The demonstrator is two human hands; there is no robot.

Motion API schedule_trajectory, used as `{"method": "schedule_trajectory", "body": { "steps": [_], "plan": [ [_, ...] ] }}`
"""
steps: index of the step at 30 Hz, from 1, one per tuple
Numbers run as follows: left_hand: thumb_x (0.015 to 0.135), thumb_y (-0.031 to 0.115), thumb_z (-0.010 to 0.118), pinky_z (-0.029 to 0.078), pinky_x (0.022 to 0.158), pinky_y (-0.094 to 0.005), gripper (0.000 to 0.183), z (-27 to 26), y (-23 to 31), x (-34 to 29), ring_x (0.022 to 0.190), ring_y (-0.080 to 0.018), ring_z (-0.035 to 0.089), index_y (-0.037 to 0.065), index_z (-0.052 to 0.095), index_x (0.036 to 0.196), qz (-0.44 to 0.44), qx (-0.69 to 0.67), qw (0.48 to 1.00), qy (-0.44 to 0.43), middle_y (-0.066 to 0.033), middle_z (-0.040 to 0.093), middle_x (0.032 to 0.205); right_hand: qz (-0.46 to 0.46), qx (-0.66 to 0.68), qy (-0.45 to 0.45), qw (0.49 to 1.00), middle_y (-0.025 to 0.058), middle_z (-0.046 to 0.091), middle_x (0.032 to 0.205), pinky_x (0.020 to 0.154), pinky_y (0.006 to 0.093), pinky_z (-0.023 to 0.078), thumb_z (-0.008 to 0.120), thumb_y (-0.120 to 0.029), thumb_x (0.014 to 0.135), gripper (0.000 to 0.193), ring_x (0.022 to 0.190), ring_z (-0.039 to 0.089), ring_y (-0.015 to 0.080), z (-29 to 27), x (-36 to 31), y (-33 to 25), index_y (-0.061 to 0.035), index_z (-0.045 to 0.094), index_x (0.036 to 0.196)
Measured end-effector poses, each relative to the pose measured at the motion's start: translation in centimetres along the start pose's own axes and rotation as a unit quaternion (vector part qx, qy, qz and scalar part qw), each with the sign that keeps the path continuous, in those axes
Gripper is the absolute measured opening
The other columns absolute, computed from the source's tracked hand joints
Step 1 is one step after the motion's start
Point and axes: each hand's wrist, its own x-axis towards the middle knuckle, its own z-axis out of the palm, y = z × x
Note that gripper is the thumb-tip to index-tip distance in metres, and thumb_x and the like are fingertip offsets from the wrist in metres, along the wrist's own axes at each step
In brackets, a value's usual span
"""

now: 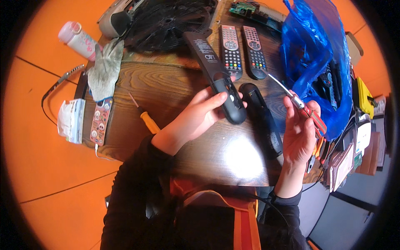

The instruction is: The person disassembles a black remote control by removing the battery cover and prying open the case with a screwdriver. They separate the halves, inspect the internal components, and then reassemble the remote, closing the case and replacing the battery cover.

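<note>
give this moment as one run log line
left hand: holds black remote; right hand: holds red-handled screwdriver; table: two face-up remotes, yellow-handled screwdriver

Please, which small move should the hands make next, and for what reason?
Perhaps bring the red-handled screwdriver toward the held black remote: the left hand holds that remote back side up, and the right hand holds the screwdriver with its tip apart from it.

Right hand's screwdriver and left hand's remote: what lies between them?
In the head view, another dark remote lies on the wooden table between the held remote and the screwdriver.
</note>
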Motion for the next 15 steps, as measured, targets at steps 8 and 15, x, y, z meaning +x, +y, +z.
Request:
{"method": "schedule_trajectory", "body": {
  "steps": [8, 15],
  "plan": [
    [0.077, 0.008, 0.067, 0.046, 0.08, -0.0277, 0.048, -0.2, -0.6, 0.1, 0.09, -0.0129, 0.054, 0.003, 0.042, 0.118, 0.109, 0.17, 0.977, 0.065, -0.0055, 0.053, 0.099, -0.117, -0.166, 0.012, 0.979, 0.0219, 0.06, 0.089, 0.068, 0.0347, 0.055, 0.058, 0.002, 0.08, 0.024, 0.073, 0.065, 0.0306, 1.9, -0.3, 0.9, -0.0018, 0.04, 0.096],
    [0.08, 0.017, 0.067, 0.047, 0.081, -0.0307, 0.048, 0.0, -1.1, -0.1, 0.098, -0.0167, 0.053, 0.004, 0.042, 0.119, 0.069, 0.116, 0.988, 0.076, -0.0072, 0.053, 0.104, -0.195, -0.255, -0.056, 0.945, 0.0336, 0.057, 0.099, 0.075, 0.0416, 0.054, 0.055, -0.011, 0.085, 0.021, 0.09, 0.061, 0.0389, 4.0, -0.5, 2.9, -0.0042, 0.038, 0.095]
  ]
}}
